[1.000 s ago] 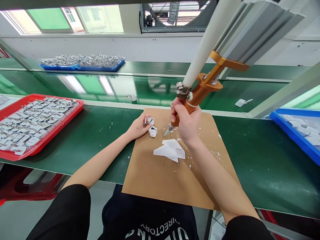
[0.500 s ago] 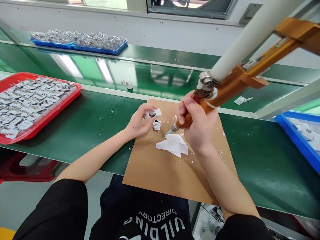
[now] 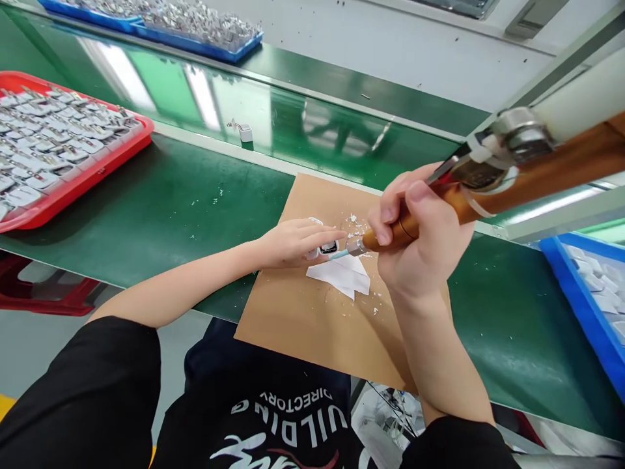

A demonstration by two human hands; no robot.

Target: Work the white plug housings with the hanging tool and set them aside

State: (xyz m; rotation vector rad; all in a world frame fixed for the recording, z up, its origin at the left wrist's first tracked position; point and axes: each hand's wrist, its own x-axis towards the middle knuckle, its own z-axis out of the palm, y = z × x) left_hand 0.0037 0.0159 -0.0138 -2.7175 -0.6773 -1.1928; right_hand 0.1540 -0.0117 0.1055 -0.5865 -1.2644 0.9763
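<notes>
My right hand (image 3: pixel 420 241) is wrapped round the orange handle of a glue dispensing gun (image 3: pixel 488 189), whose white cartridge tube runs up to the right. The gun's blue-tipped nozzle (image 3: pixel 344 251) touches a small white charger housing (image 3: pixel 326 247) on the brown cardboard sheet (image 3: pixel 312 319). My left hand (image 3: pixel 295 241) lies over that housing with fingers closed on it, holding it against the cardboard. A folded white paper (image 3: pixel 344 277) lies just below the nozzle. White glue crumbs are scattered around it.
A red tray (image 3: pixel 92 176) full of white parts sits at the left on the green bench. A blue tray (image 3: pixel 571 286) with white parts is at the right edge. Another blue tray (image 3: pixel 195 45) stands beyond the glossy conveyor, where one loose white part (image 3: pixel 244 132) lies.
The camera has tilted down and closer. My left hand lowered the housing onto the cardboard and the nozzle came down to meet it.
</notes>
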